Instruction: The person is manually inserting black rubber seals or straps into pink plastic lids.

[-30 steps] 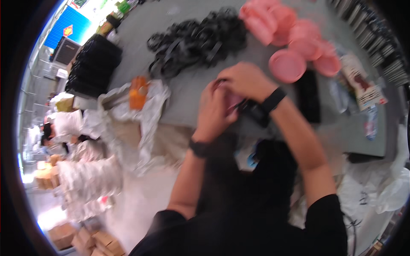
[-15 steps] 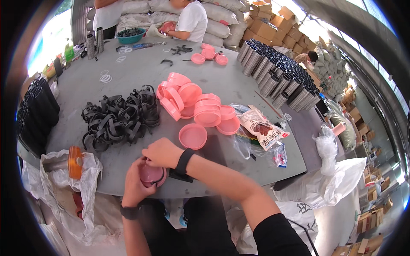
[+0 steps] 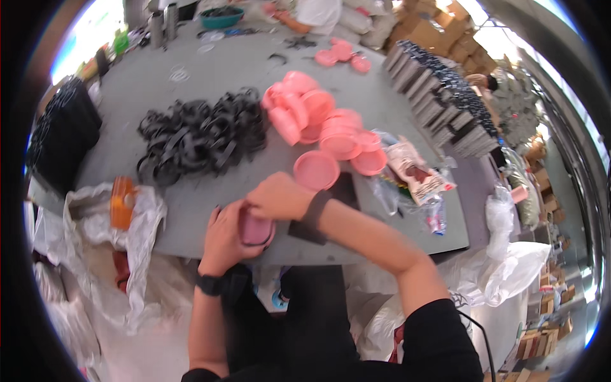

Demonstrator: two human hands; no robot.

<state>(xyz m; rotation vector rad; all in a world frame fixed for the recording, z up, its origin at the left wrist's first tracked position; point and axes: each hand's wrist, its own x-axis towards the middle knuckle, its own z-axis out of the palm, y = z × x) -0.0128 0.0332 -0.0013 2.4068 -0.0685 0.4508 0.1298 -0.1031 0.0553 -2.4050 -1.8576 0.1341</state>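
A round pink lid (image 3: 256, 228) is in my left hand (image 3: 223, 240), whose fingers wrap round its side near the table's front edge. A thin black strap (image 3: 259, 244) runs along the lid's lower rim. Bent over the lid's upper edge, my right hand (image 3: 280, 197) has its fingers pressed together there; what they pinch is hidden. Beyond the hands lies a heap of black straps (image 3: 200, 137). To its right is a pile of pink lids (image 3: 305, 108), with a single pink lid (image 3: 316, 170) just past my right hand.
A dark flat pad (image 3: 324, 216) lies under my right wrist. Plastic-wrapped packets (image 3: 417, 172) sit at right, below rows of metal cylinders (image 3: 439, 95). Black cylinders (image 3: 63, 137) stand at left, above a white sack (image 3: 89, 213) with an orange object (image 3: 122, 202). Across the table, a person's arm (image 3: 293, 24) shows.
The whole view has shifted, so the table's things sit higher and farther right. Both hands stay at the pink lid; the right hand's fingers have moved along its upper rim.
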